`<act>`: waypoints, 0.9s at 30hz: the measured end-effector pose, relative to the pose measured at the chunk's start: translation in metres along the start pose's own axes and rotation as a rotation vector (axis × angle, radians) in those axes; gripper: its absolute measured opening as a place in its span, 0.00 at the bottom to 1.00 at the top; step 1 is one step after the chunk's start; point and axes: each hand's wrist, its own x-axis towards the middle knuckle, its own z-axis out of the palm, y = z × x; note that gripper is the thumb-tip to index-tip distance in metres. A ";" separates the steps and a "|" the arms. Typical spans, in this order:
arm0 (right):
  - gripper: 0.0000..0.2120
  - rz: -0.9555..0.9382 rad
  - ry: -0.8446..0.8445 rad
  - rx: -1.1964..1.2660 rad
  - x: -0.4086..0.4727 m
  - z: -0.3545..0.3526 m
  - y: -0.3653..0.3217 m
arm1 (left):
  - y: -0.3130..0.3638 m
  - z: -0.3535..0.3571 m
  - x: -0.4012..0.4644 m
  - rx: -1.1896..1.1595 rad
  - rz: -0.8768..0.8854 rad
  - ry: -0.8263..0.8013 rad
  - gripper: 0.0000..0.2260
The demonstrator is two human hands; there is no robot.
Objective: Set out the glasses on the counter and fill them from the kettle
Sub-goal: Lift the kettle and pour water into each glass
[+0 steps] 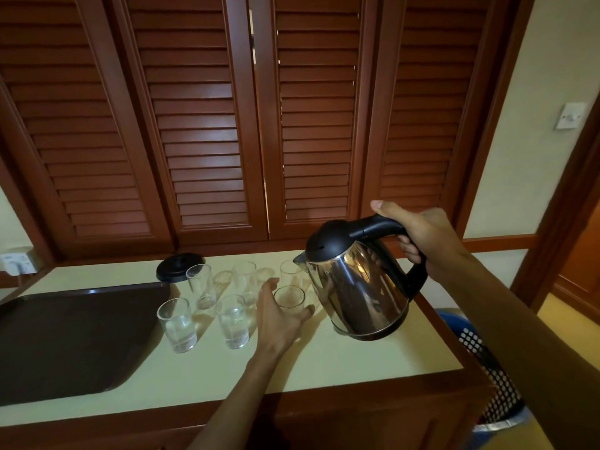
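Note:
Several clear glasses stand in two rows on the cream counter (357,368). The two front-left glasses (178,324) (232,321) hold water. My left hand (281,316) wraps around the front-right glass (289,297), which looks empty. Behind it stand three more glasses (201,285) (244,279) (290,271). My right hand (418,232) grips the black handle of a steel kettle (357,287), held in the air just right of the held glass, spout pointing left over the back-right glass. No water is pouring.
A dark brown tray (65,336) lies at the left of the counter. The black kettle base (178,267) sits behind the glasses. Louvred wooden doors rise behind the counter. A blue perforated basket (487,368) stands on the floor at the right.

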 end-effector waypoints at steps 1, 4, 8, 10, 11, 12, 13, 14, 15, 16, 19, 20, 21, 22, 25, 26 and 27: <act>0.24 0.000 -0.001 -0.004 0.000 0.000 0.000 | -0.003 0.003 0.000 -0.022 -0.037 0.015 0.44; 0.25 -0.001 -0.007 -0.012 -0.001 0.000 0.000 | -0.008 0.010 -0.001 -0.086 -0.132 0.020 0.41; 0.25 -0.002 -0.020 -0.027 -0.002 0.001 0.000 | -0.016 0.016 0.001 -0.054 -0.168 0.006 0.28; 0.26 -0.012 -0.024 -0.044 -0.002 0.001 0.000 | -0.018 0.017 -0.001 -0.087 -0.184 0.010 0.23; 0.26 -0.015 -0.026 -0.053 -0.002 0.001 0.000 | -0.017 0.016 -0.002 -0.097 -0.184 0.013 0.22; 0.26 -0.018 -0.028 -0.058 -0.003 0.002 -0.001 | -0.017 0.015 -0.004 -0.102 -0.179 0.013 0.21; 0.26 -0.026 -0.030 -0.064 -0.003 0.002 -0.001 | -0.016 0.014 -0.005 -0.103 -0.176 0.014 0.21; 0.26 -0.041 -0.034 -0.076 -0.004 0.002 -0.002 | -0.014 0.012 -0.007 -0.101 -0.172 0.019 0.21; 0.26 -0.063 -0.042 -0.091 -0.004 0.002 -0.003 | -0.011 0.009 -0.009 -0.098 -0.166 0.031 0.20; 0.27 -0.092 -0.050 -0.112 -0.005 0.003 -0.003 | -0.007 0.005 -0.011 -0.097 -0.165 0.047 0.20; 0.33 -0.176 -0.064 -0.212 -0.008 0.008 -0.008 | 0.007 -0.006 -0.018 -0.118 -0.154 0.091 0.19; 0.36 -0.198 -0.067 -0.247 -0.009 0.010 -0.010 | 0.011 -0.010 -0.020 -0.123 -0.143 0.093 0.19; 0.36 -0.221 -0.069 -0.271 -0.008 0.010 -0.012 | 0.015 -0.013 -0.022 -0.124 -0.128 0.086 0.19; 0.34 -0.244 -0.073 -0.292 -0.007 0.011 -0.014 | 0.017 -0.015 -0.024 -0.121 -0.109 0.074 0.19; 0.42 -0.279 -0.104 -0.347 -0.006 0.013 -0.019 | 0.024 -0.020 -0.029 -0.118 -0.064 0.031 0.19; 0.46 -0.280 -0.109 -0.368 -0.006 0.014 -0.020 | 0.025 -0.020 -0.031 -0.120 -0.053 0.017 0.19; 0.46 -0.273 -0.116 -0.381 -0.006 0.015 -0.021 | 0.027 -0.021 -0.033 -0.122 -0.046 0.003 0.19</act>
